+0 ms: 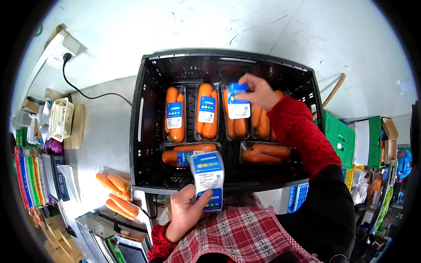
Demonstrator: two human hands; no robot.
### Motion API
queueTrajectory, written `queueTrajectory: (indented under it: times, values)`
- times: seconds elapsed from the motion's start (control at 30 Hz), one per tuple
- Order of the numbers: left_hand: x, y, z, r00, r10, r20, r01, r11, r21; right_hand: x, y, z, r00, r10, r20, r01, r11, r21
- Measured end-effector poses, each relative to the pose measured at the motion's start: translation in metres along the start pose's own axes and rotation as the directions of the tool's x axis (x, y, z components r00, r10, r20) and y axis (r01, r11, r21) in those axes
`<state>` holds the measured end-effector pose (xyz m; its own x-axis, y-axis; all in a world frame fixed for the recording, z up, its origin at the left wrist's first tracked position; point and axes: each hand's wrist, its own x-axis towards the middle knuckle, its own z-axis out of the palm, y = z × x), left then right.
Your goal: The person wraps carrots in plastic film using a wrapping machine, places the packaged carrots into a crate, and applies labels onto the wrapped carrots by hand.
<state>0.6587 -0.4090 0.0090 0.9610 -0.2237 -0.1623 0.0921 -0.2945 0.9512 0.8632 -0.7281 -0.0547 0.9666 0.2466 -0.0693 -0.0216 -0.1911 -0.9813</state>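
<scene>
My left hand (186, 211) grips a strip of blue-and-white labels (208, 177) at the crate's near edge. Over the third pack of carrots (240, 127) in the back row, my right hand (258, 93) has its fingers at the top of a label (239, 110), which lies on or just above the film. Two carrot packs to the left carry labels (173, 115) (206, 109). A labelled pack (186, 155) lies sideways in front. On the right, a sideways pack (265, 153) shows no label. More carrots (263, 125) are partly hidden by my right arm.
The black plastic crate (139, 175) stands on a metal surface (103, 131). Left of it lie two loose groups of carrots (115, 184) (123, 207). A black cable (87, 94) runs to the wall socket. Green crates (340, 136) and a blue crate (298, 197) are on the right.
</scene>
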Motion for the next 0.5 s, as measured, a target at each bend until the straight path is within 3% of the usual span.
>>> queueTrajectory:
  times: [0.03, 0.1, 0.2, 0.23, 0.3, 0.33, 0.37, 0.4, 0.43, 0.47, 0.5]
  values:
    - [0.004, 0.008, -0.001, 0.999, 0.027, 0.016, -0.027, 0.999, -0.021, 0.003, 0.032, -0.004, 0.998, 0.068, 0.009, -0.066, 0.987, -0.147]
    - [0.008, 0.009, -0.004, 0.995, 0.102, 0.008, -0.102, 0.995, 0.003, 0.011, 0.114, -0.002, 1.0, 0.012, 0.008, -0.009, 0.946, -0.324]
    - [0.01, 0.015, -0.01, 0.986, 0.168, 0.013, -0.168, 0.985, 0.047, 0.002, 0.112, 0.013, 0.986, 0.104, -0.13, -0.166, 0.696, -0.699]
    - [0.013, 0.018, -0.013, 0.987, 0.158, 0.02, -0.159, 0.985, 0.067, -0.001, 0.1, 0.019, 0.987, 0.103, -0.126, -0.162, 0.702, -0.693]
    - [0.019, 0.02, -0.013, 0.985, 0.17, 0.029, -0.172, 0.982, 0.073, -0.01, 0.064, 0.031, 0.982, -0.104, -0.157, -0.097, 0.433, -0.896]
    - [0.022, 0.019, -0.011, 0.983, 0.18, 0.023, -0.181, 0.981, 0.07, -0.015, 0.053, 0.035, 0.974, -0.17, -0.152, -0.031, 0.563, -0.826]
    - [0.025, 0.022, -0.009, 0.985, 0.168, 0.033, -0.17, 0.982, 0.084, -0.022, 0.002, 0.043, 0.985, 0.174, 0.011, -0.142, 0.836, -0.529]
    - [0.026, 0.025, -0.008, 0.987, 0.154, 0.051, -0.158, 0.983, 0.095, -0.036, -0.016, 0.055, 0.978, 0.09, 0.191, -0.085, 0.996, -0.034]
    - [0.025, 0.021, -0.009, 0.99, 0.094, 0.106, -0.103, 0.992, 0.077, -0.053, -0.042, 0.07, 0.957, 0.06, 0.283, -0.129, 0.964, 0.233]
    - [0.026, 0.02, -0.009, 0.988, 0.102, 0.116, -0.111, 0.991, 0.077, -0.067, -0.062, 0.079, 0.938, 0.037, 0.346, -0.118, 0.969, 0.218]
    - [0.028, 0.019, -0.005, 0.973, 0.221, 0.064, -0.229, 0.96, 0.16, -0.078, -0.067, 0.086, 0.944, -0.059, 0.323, -0.008, 0.979, 0.202]
